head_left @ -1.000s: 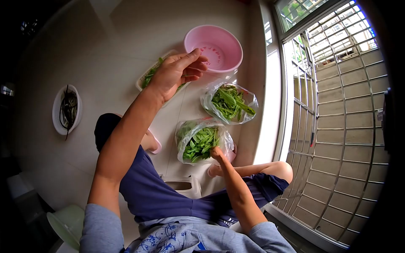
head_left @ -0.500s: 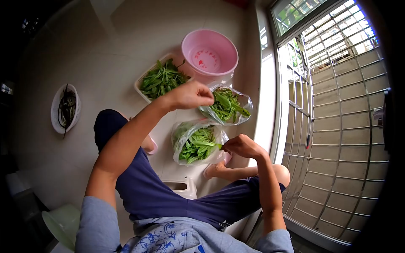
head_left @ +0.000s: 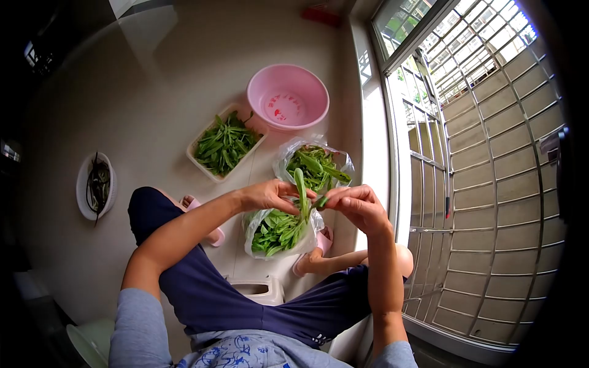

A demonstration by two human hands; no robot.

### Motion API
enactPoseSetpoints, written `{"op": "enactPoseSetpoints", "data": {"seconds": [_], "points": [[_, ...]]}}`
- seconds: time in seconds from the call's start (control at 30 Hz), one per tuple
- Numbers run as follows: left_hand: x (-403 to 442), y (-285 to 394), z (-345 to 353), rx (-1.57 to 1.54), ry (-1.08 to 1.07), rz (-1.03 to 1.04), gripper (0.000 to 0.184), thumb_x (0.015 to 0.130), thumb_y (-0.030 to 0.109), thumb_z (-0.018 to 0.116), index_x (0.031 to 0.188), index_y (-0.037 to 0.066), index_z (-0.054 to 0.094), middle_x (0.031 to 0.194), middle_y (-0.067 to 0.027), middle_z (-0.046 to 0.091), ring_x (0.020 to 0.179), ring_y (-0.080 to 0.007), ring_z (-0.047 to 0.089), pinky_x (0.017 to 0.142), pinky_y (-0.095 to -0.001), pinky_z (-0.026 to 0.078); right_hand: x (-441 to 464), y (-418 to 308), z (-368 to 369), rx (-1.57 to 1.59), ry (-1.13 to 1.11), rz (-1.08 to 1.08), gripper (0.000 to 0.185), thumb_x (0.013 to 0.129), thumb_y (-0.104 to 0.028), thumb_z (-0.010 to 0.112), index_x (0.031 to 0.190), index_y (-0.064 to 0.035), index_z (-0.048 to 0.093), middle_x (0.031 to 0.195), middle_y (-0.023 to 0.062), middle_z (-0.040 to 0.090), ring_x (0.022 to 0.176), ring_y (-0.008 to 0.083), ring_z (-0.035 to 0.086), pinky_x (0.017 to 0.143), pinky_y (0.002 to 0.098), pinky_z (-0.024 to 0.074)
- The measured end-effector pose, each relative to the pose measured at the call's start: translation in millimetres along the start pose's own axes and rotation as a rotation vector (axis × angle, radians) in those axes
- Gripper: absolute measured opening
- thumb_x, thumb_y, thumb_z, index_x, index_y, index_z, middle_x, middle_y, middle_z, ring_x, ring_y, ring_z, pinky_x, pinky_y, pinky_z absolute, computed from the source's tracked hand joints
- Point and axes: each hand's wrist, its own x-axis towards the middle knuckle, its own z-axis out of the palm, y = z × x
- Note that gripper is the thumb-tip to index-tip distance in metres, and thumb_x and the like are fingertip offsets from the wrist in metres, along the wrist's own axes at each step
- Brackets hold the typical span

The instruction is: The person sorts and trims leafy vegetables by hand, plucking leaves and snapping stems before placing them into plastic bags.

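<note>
My left hand (head_left: 273, 196) and my right hand (head_left: 357, 205) meet above two plastic bags of greens. A leafy green stalk (head_left: 300, 187) stands upright between them, with my left fingers closed round it. At its lower end my right fingers pinch a green piece (head_left: 321, 202). Below my hands lies the nearer bag of greens (head_left: 276, 232); just beyond them is the farther bag of greens (head_left: 311, 164). A rectangular basket of leafy greens (head_left: 224, 144) sits to the left of the farther bag.
A pink basin (head_left: 288, 97) stands beyond the bags. On the far left is a white oval basket (head_left: 109, 195) with dark, thin strands. A beige stool (head_left: 270, 289) is between my legs. The window grille (head_left: 491, 184) runs along the right.
My right hand has lifted from the nearer bag with a green stalk. My left hand has come down to meet it, and its fingers have closed on the stalk. The view has shifted.
</note>
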Motion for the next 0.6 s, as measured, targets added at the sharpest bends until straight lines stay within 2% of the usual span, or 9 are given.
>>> {"op": "enactPoseSetpoints", "data": {"seconds": [0.07,0.13,0.17,0.27,0.33,0.43,0.53,0.57,0.6], "points": [[4,-2,1,-0.038,-0.016,-0.011,0.036,0.073,0.003,0.055,0.109,0.003,0.049,0.108,-0.006,0.05,0.102,-0.0142,0.044,0.088,-0.0269,0.034,4,4,-6,0.183,0.004,-0.081,0.021,0.077,-0.009,0.049,0.085,0.0082,0.057,0.092,0.0164,0.055,0.087,0.0254,0.053,0.084,0.0346,0.0378],[5,-2,4,-0.17,0.024,-0.008,0.028,0.074,0.004,0.055,0.101,-0.001,0.052,0.098,-0.0095,0.055,0.097,-0.0171,0.049,0.088,-0.028,0.035,5,14,-14,0.26,0.033,-0.106,0.021,0.077,-0.009,0.048,0.085,0.0084,0.057,0.091,0.0167,0.055,0.087,0.0264,0.053,0.085,0.0354,0.0377],[5,-3,3,-0.165,0.026,-0.011,0.028,0.074,0.004,0.055,0.101,-0.001,0.052,0.098,-0.0095,0.055,0.097,-0.0171,0.049,0.088,-0.028,0.035,6,17,-17,0.336,0.064,-0.124,0.022,0.078,-0.01,0.048,0.085,0.0087,0.057,0.091,0.017,0.055,0.088,0.0274,0.053,0.085,0.0362,0.0376],[5,-6,0,-0.137,0.085,0.006,0.026,0.075,0.008,0.056,0.099,0.001,0.054,0.093,-0.0092,0.057,0.091,-0.0149,0.052,0.083,-0.0273,0.039,8,18,-21,0.359,0.056,-0.133,0.021,0.078,-0.009,0.048,0.084,0.0088,0.056,0.09,0.017,0.055,0.087,0.0278,0.053,0.085,0.0364,0.0382],[3,-4,-1,-0.269,0.179,-0.019,0.022,0.075,0.007,0.055,0.096,0.0,0.055,0.09,-0.0102,0.058,0.086,-0.0156,0.054,0.082,-0.0273,0.04,8,18,-27,0.354,0.056,-0.134,0.021,0.077,-0.009,0.048,0.083,0.0086,0.057,0.089,0.0168,0.055,0.086,0.0273,0.053,0.084,0.0358,0.0388],[2,-1,-3,-0.25,0.246,0.003,0.018,0.076,0.005,0.053,0.093,-0.002,0.055,0.088,-0.0112,0.057,0.083,-0.0174,0.056,0.079,-0.0268,0.042,2,17,-37,0.315,0.072,-0.131,0.019,0.076,-0.008,0.049,0.079,0.0081,0.057,0.086,0.0154,0.056,0.08,0.024,0.054,0.08,0.0326,0.0408],[1,-1,-5,-0.142,0.312,0.071,0.017,0.076,0.004,0.053,0.092,-0.002,0.055,0.086,-0.011,0.058,0.081,-0.0168,0.056,0.077,-0.0265,0.043,-5,7,-38,0.03,0.184,0.023,0.018,0.075,-0.01,0.053,0.077,0.0068,0.058,0.082,0.0135,0.057,0.078,0.0168,0.054,0.074,0.0266,0.0422],[1,-1,-5,-0.141,0.306,0.064,0.017,0.076,0.004,0.053,0.092,-0.002,0.055,0.086,-0.011,0.058,0.081,-0.0168,0.056,0.077,-0.0265,0.043,-5,3,-36,0.035,0.193,0.02,0.018,0.075,-0.01,0.053,0.077,0.0068,0.058,0.082,0.0135,0.057,0.078,0.0168,0.054,0.074,0.0266,0.0422],[1,1,-6,-0.065,0.334,0.072,0.018,0.075,0.004,0.054,0.092,-0.002,0.056,0.085,-0.0104,0.058,0.079,-0.0153,0.056,0.076,-0.0256,0.044,-5,-1,-34,-0.107,0.256,0.056,0.019,0.076,-0.011,0.053,0.078,0.0063,0.058,0.084,0.0125,0.057,0.078,0.0157,0.054,0.075,0.0262,0.0418]]}}
